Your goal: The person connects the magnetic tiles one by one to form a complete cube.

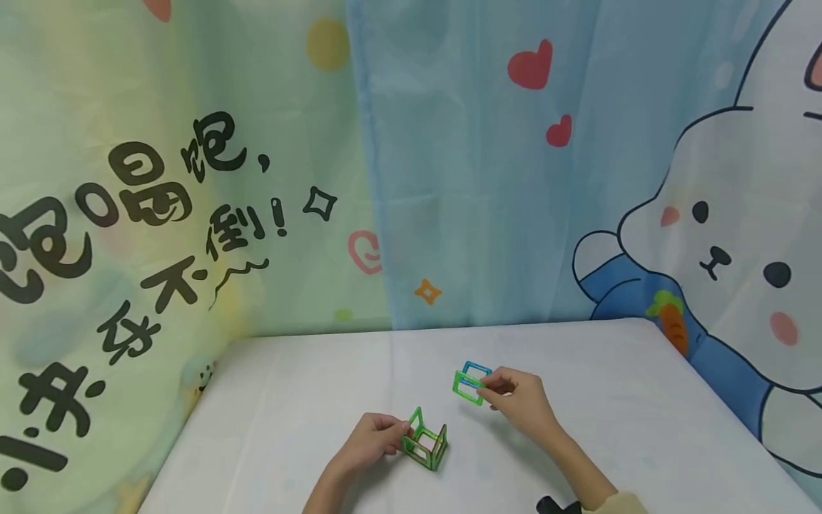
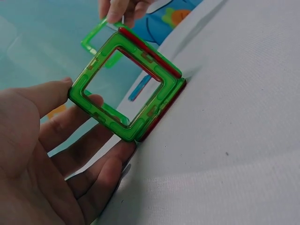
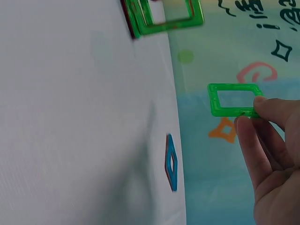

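My left hand (image 1: 372, 442) pinches a small open structure of joined green and red magnetic tiles (image 2: 104, 54) by one corner. Its thumb meets the near square frame, while the other fingers curl behind it in the left wrist view. Low over the white table, the structure has panels standing up from its base. My right hand (image 1: 523, 400) holds up a single green magnetic tile (image 3: 213, 101), a hollow frame pinched at one end between thumb and fingers. A blue magnetic tile with a reddish side (image 3: 175, 174) lies on the table, partly behind the green tile in the head view.
The white-covered table (image 1: 289, 378) reaches back to a printed curtain (image 1: 462, 214) with hearts, black lettering and a cartoon rabbit. A black object (image 1: 557, 505) shows at the bottom edge, beside the right sleeve (image 1: 619, 504).
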Action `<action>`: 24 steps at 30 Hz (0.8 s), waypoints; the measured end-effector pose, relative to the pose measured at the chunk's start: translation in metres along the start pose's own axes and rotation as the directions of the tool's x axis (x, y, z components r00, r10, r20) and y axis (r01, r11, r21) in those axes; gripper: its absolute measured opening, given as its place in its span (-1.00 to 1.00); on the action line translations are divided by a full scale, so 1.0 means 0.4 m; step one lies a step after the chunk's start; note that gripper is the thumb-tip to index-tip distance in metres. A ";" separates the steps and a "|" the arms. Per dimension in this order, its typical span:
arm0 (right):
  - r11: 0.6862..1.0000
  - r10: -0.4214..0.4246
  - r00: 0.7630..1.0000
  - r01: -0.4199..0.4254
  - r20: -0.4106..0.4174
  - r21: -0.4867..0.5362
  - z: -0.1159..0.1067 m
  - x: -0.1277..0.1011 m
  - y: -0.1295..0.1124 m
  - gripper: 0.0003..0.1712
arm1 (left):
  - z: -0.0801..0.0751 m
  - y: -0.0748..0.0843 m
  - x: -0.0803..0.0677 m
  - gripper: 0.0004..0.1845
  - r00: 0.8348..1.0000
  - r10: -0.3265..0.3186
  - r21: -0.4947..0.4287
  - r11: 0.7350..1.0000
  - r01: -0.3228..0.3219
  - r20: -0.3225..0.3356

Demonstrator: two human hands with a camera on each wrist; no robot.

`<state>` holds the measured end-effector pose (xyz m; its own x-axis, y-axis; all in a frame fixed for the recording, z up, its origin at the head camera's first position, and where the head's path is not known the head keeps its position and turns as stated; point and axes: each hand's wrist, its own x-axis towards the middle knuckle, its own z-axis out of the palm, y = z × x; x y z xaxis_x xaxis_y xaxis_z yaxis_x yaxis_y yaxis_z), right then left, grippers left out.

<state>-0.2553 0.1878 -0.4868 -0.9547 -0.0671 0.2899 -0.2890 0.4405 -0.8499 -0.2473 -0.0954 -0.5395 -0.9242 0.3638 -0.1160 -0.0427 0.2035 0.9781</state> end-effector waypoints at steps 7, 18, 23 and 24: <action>0.999 -0.030 0.999 0.030 0.037 0.014 0.053 -0.013 -0.014 -0.89 | -0.001 0.006 0.004 -0.67 1.000 -0.013 -0.009 1.000 0.013 -0.012; 0.999 -0.051 0.992 0.050 0.116 0.010 0.106 -0.041 0.005 -0.90 | -0.003 -0.011 0.002 -0.66 1.000 -0.005 0.009 1.000 0.005 0.007; 0.998 -0.066 0.988 0.069 0.141 -0.012 0.112 -0.046 0.002 -0.90 | 0.000 -0.010 0.004 -0.68 1.000 -0.025 0.005 1.000 0.025 -0.010; 0.998 -0.066 0.987 0.069 0.144 -0.014 0.113 -0.047 0.001 -0.91 | 0.001 -0.009 0.004 -0.68 1.000 -0.024 0.006 1.000 0.024 -0.015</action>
<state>-0.2409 0.1488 -0.5126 -0.9337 -0.2244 0.2790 -0.3531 0.4477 -0.8215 -0.2483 -0.0953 -0.5435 -0.9285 0.3451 -0.1371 -0.0630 0.2175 0.9740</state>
